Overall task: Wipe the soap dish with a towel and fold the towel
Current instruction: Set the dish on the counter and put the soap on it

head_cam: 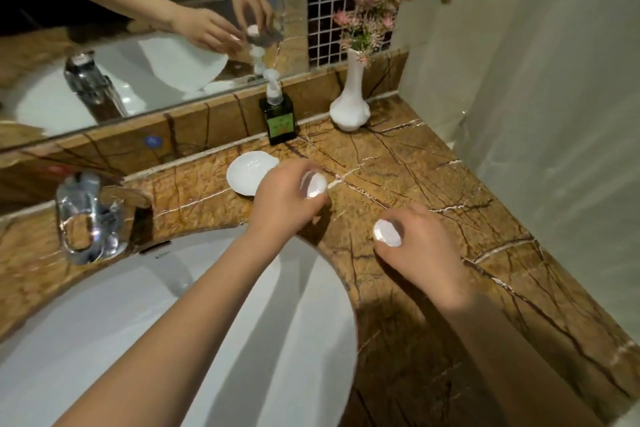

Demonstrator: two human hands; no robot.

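Observation:
A white scalloped soap dish (247,170) lies empty on the brown marble counter (433,184), just behind my left hand (284,199). That hand is closed around a small white round soap (314,185), held just above the counter. My right hand (420,250) grips a second small white soap (387,233) a little nearer and to the right. The two hands are apart. No towel shows anywhere in view.
A dark green pump bottle (278,114) stands against the backsplash behind the dish. A white vase (350,97) with pink flowers is at the back right. The white basin (173,322) lies under my left forearm, with the chrome tap (86,215) at left. A wall closes the right side.

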